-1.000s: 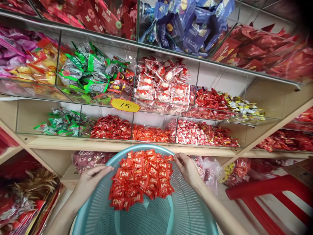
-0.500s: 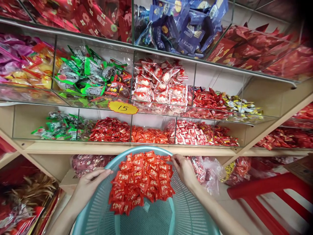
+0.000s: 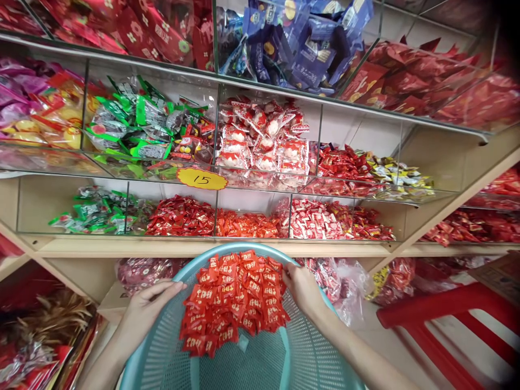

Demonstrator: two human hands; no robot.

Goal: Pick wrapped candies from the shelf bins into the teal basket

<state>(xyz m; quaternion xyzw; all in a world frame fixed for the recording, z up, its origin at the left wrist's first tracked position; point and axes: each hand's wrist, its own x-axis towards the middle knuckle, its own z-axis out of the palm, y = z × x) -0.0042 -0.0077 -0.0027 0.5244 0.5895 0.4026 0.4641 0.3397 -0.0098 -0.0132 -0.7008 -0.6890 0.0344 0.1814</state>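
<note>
A pale wooden shelf unit (image 3: 211,247) spans the far side, with glass-divided compartments (image 3: 357,130). In the top row, blue packets (image 3: 304,51) lie left of a heap of red packets (image 3: 406,81). In the row below, green-edged packets (image 3: 150,124) sit left of red-and-white wrapped pieces (image 3: 264,143). A yellow tag (image 3: 202,178) reading "15" is on that row's front edge. Brown feathery tufts (image 3: 57,311) fill the near left; a red stool-like frame (image 3: 430,304) stands at the near right.
</note>
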